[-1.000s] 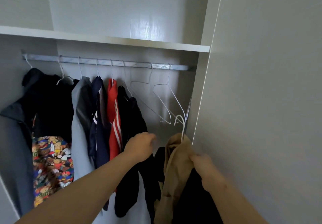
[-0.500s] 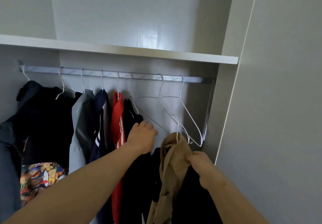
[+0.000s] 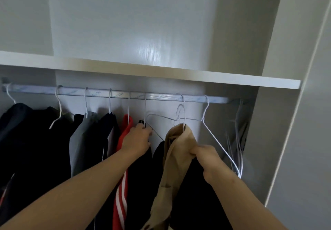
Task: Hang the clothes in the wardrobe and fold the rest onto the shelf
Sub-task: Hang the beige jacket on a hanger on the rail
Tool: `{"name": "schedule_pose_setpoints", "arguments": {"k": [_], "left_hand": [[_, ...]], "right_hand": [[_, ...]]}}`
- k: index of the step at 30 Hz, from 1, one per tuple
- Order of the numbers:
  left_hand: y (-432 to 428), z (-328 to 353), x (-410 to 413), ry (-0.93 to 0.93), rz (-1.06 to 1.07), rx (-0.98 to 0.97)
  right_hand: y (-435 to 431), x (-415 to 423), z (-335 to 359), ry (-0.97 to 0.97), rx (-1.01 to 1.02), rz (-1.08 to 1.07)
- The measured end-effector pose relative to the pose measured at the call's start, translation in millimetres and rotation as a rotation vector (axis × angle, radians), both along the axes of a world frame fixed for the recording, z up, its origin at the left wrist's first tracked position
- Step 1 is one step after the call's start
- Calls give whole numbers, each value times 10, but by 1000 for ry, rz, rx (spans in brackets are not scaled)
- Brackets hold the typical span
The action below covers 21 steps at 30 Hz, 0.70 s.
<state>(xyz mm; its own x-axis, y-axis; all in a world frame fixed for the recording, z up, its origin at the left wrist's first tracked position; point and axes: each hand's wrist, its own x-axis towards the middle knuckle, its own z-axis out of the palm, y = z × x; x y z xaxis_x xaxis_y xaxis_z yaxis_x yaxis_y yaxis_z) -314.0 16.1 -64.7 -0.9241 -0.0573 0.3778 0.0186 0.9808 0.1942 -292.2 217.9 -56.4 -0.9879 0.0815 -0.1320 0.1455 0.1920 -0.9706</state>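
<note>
Tan cloth garment is being gripped by the right hand below the grey metal rail, needing its white wire hook raised over, while the left hand, grip unclear, is touching black clothes.

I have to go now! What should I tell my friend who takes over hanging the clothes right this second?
Left hand: at the top of the hung black garment, grip unclear.
Right hand: grips the tan fabric garment on a white wire hanger.
Done: several clothes hang on the silver metal rail.
To do: hook the tan one onto the rail; fold the rest onto the white shelf.
</note>
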Motion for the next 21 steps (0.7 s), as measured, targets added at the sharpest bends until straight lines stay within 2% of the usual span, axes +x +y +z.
{"name": "schedule_pose_setpoints", "arguments": {"k": [4, 7, 14, 17, 21], "left_hand": [[-121, 72, -169, -91, -85, 148], [-163, 79, -257, -90, -108, 356], [-236, -95, -396, 18, -102, 484], [-266, -171, -437, 12, -47, 586], [-261, -219, -483, -32, -85, 703]], "right_hand": [[-308, -256, 218, -2, -66, -7], [-505, -481, 307, 35, -48, -42], [-757, -931, 267, 94, -53, -107], [-835, -964, 192, 118, -63, -122], [-885, -939, 192, 190, -125, -133]]}}
